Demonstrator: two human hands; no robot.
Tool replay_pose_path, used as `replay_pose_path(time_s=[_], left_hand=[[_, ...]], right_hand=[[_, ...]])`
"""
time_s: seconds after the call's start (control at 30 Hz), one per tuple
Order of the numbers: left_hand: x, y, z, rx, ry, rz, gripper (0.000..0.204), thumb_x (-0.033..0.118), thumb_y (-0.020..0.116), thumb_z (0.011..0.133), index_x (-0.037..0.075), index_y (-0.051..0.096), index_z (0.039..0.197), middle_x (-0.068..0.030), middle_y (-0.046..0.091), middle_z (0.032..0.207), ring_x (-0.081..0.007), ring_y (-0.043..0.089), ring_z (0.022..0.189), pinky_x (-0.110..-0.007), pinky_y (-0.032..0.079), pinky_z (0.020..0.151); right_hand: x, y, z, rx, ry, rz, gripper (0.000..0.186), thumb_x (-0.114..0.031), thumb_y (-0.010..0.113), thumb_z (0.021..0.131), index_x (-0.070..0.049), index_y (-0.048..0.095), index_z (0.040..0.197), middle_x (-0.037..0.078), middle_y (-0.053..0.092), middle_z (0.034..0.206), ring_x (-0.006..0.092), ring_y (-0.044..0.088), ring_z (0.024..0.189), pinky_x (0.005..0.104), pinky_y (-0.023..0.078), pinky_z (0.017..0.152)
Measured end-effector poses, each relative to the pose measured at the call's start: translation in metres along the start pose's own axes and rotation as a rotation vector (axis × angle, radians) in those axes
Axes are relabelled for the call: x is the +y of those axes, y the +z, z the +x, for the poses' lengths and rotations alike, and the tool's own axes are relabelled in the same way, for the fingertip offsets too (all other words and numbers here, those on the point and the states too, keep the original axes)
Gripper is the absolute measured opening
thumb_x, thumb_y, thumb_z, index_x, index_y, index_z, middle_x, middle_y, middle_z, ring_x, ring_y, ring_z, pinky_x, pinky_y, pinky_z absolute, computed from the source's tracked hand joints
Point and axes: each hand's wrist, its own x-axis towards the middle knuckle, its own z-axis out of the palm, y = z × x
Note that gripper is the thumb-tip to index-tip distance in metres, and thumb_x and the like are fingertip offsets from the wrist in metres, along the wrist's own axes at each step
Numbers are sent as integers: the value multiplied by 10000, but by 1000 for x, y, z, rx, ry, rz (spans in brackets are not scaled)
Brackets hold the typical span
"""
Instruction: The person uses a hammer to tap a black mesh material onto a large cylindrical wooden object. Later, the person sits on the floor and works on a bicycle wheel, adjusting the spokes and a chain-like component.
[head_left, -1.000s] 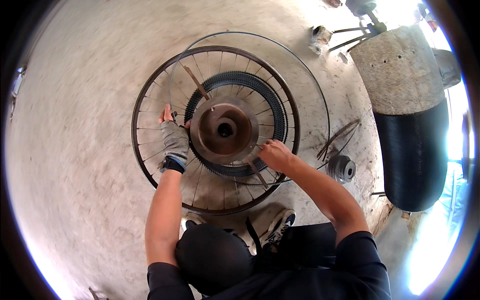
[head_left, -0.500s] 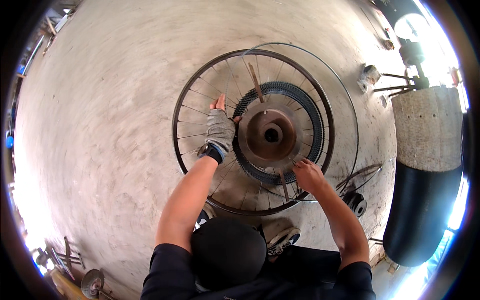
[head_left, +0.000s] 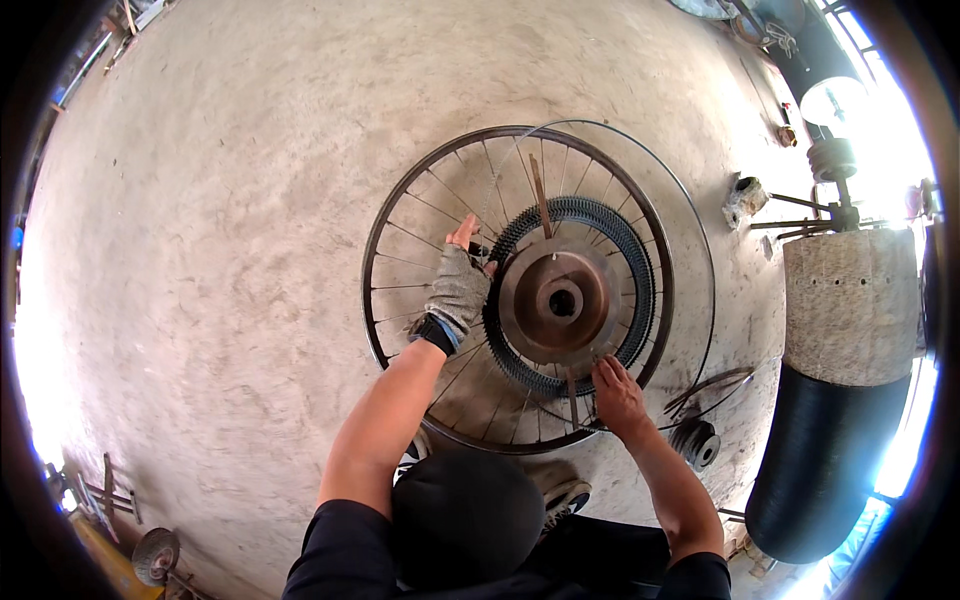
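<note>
A large spoked wheel point(head_left: 372, 235) lies flat on the floor. A coil of dark toothed strip point(head_left: 645, 245) rings a rusty brown metal disc point(head_left: 520, 290) with a central hole, at its middle. Beside the coil's left side is my left hand point(head_left: 460, 280) in a grey fingerless glove, fingers stretched out and thumb apart by the coil. A thin strip point(head_left: 494, 185) runs down toward these fingers; whether they touch it is unclear. My bare right hand point(head_left: 618, 395) has its fingers pinched together at the disc's lower right edge; what they hold is hidden.
A thin cable loop point(head_left: 700, 220) arcs over the wheel's right side. Flat rusty bars point(head_left: 541, 195) lie across the wheel. A grooved pulley point(head_left: 695, 442) sits at its lower right. Farther right stands a large grey-and-black roller point(head_left: 840, 440). My shoes point(head_left: 565, 495) are near the rim.
The whole scene has shifted right and down in the picture. My left hand's fingers now point more to the upper right. My right hand stays at the disc's lower right edge.
</note>
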Motion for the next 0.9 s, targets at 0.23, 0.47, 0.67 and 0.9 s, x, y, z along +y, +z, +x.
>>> replay_pose_path(time_s=[0.23,0.47,0.67,0.9], left_hand=[[-6,-1,10,-19,-48,-41,865,35,802,696,36,366,1443,-184,519,1264,-369,491,1171,-429,386,1069],[-6,11,-1,1,-97,-48,962,3,800,687,54,288,1500,-237,425,1403,-425,386,1304,-434,339,1117],[5,6,-3,70,-106,-43,976,-33,776,685,66,267,1512,-218,380,1364,-390,433,1250,-428,366,1097],[-6,-3,-8,52,-117,-100,850,-19,746,715,35,347,1464,-190,516,1250,-356,493,1187,-422,402,1047]], right_hand=[[-9,-6,0,-55,23,-44,441,-43,550,810,67,571,1237,191,531,1282,371,494,1269,441,429,1055],[-14,-6,2,-51,19,-87,477,-59,559,826,8,558,1298,234,538,1256,420,510,1235,478,449,1022],[-16,-5,2,-56,14,-92,456,-82,571,838,-41,582,1292,250,542,1283,449,519,1231,500,452,1016],[-15,-6,4,-129,30,-99,459,-75,545,842,-33,578,1298,250,539,1316,439,489,1274,496,417,1061]])
